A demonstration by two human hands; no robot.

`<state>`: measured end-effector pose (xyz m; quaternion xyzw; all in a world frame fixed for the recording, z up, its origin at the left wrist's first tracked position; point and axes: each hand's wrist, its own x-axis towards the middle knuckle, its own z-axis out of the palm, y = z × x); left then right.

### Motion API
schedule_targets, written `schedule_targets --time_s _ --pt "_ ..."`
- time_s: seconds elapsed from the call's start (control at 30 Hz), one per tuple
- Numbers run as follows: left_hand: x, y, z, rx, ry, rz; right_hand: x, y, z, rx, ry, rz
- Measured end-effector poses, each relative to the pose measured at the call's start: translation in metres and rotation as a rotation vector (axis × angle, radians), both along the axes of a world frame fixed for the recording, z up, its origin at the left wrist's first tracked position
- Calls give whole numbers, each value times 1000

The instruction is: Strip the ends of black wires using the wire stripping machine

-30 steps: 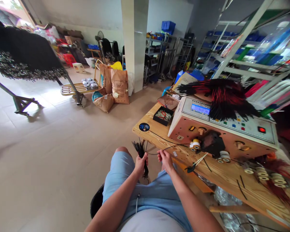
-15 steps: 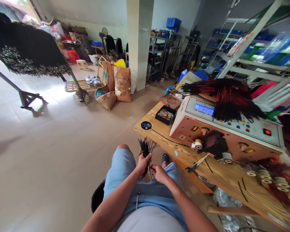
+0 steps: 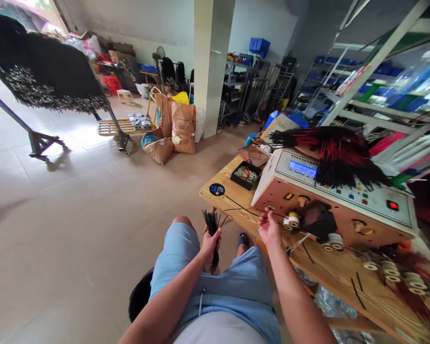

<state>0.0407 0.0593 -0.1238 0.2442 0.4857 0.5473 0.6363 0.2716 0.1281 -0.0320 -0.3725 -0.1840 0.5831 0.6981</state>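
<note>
My left hand (image 3: 209, 243) is wrapped round a bundle of thin black wires (image 3: 211, 220), held upright over my lap with the ends fanned out at the top. Over the table edge, my right hand (image 3: 270, 228) is raised with its fingers pinched on a single black wire (image 3: 241, 209), which stretches out to the left. Just beyond the fingertips is the pink front of a bench machine (image 3: 275, 191) with a lit blue display. Small white-and-gold rollers (image 3: 293, 220) stick out of that front, right of my right hand.
On the wooden table (image 3: 222, 167) are a black box of pale and red pieces (image 3: 245, 175) and a round dark disc (image 3: 217, 189). Black and red wires (image 3: 347, 153) lie heaped on the machine. A black bin (image 3: 139, 296) stands by my left leg.
My right hand has moved up and right, from beside the bundle to the machine's front, with one black wire. My left hand still grips the bundle over my lap.
</note>
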Motion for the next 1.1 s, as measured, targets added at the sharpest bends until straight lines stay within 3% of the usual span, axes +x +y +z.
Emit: schedule_targets --time_s 0.37,0.63,0.73,0.87,0.97,1.1 --pt "-1 -1 7 -30 -56 54 -11 11 0 22 36 -81" --pt "-6 -2 9 20 -149 -90 -23 10 -9 -1 -40 -62" --pt "-7 -4 9 54 -246 -183 -41 3 -24 -48 -164 -13" --pt "-9 -4 9 58 -332 -252 -66 -17 -58 -114 -416 99" --pt "-11 -1 11 46 -342 -196 -78 -38 -85 -180 -647 215" --pt "-9 2 10 24 -232 -46 -90 -69 -106 -129 -1064 518"
